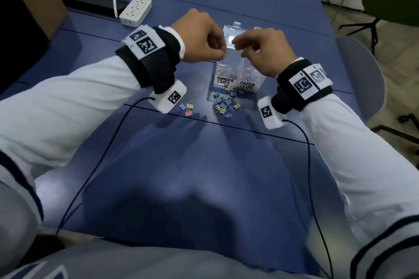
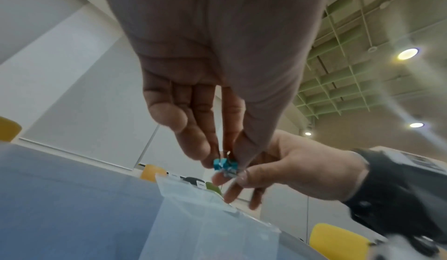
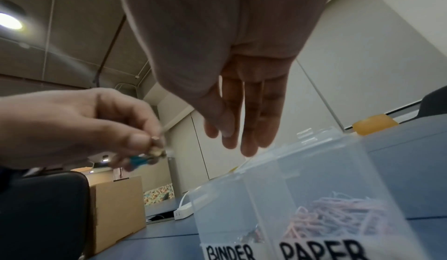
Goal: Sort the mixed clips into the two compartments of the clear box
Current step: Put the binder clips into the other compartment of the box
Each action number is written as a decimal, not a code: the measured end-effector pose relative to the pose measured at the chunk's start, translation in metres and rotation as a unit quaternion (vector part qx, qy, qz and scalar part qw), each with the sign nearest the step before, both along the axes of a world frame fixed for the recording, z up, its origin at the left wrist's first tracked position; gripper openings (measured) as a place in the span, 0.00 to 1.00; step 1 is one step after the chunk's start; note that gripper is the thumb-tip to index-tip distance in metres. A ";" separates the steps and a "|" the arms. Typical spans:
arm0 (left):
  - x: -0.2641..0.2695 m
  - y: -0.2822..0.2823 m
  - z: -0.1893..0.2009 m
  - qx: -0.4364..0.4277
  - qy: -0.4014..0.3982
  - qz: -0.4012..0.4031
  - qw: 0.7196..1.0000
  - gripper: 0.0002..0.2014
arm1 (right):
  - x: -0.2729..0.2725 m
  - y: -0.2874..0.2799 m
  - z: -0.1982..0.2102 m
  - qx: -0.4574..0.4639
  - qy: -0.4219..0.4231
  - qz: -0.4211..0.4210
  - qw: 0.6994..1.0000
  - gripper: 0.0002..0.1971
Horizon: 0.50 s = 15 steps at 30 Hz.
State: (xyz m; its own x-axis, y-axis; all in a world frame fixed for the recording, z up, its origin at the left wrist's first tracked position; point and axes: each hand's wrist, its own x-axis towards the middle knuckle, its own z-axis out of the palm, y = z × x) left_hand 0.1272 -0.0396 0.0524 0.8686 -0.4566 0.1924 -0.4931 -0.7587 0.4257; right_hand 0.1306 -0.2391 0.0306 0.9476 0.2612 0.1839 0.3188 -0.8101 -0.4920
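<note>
My left hand (image 1: pixel 217 52) hovers over the clear box (image 1: pixel 237 73) and pinches a blue binder clip (image 2: pixel 225 165) between thumb and fingertips. My right hand (image 1: pixel 243 46) hangs just to its right with straight, relaxed fingers (image 3: pixel 249 130) and holds nothing; its fingertips are close to the clip. The box's lid stands open at the back. The left compartment, labelled BINDER CLIPS, holds a few binder clips (image 3: pixel 251 233). The right one, labelled PAPER CLIPS, holds pastel paper clips (image 3: pixel 338 216). Several loose binder clips (image 1: pixel 223 104) lie in front of the box, and three more (image 1: pixel 187 107) to the left.
A white power strip (image 1: pixel 135 10) lies at the back left of the blue table (image 1: pixel 204 165), with a cardboard box (image 3: pixel 116 206) beyond it. A grey chair (image 1: pixel 362 79) stands at the right edge. Two thin cables (image 1: pixel 102 154) run across the near table.
</note>
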 end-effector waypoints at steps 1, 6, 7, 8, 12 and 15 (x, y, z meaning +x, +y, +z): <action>0.005 -0.004 0.003 -0.003 -0.005 0.006 1.000 0.07 | -0.006 -0.005 0.001 0.007 -0.017 -0.008 1.000 0.17; 0.024 -0.030 0.001 0.037 0.021 0.010 0.999 0.08 | -0.033 -0.021 -0.008 -0.082 0.040 -0.013 0.996 0.09; 0.026 -0.034 -0.003 0.056 0.031 0.006 0.998 0.08 | -0.037 -0.021 -0.013 -0.112 0.057 -0.003 0.992 0.09; 0.027 -0.036 -0.007 0.071 0.034 0.006 0.997 0.09 | -0.040 -0.021 -0.018 -0.139 0.070 0.007 0.988 0.10; 0.014 -0.038 -0.017 0.085 -0.011 0.004 0.996 0.08 | -0.041 -0.018 -0.036 -0.185 0.090 0.046 0.977 0.21; -0.004 -0.034 -0.022 0.135 -0.021 -0.016 0.990 0.07 | -0.038 -0.008 -0.042 -0.228 0.108 0.080 0.964 0.22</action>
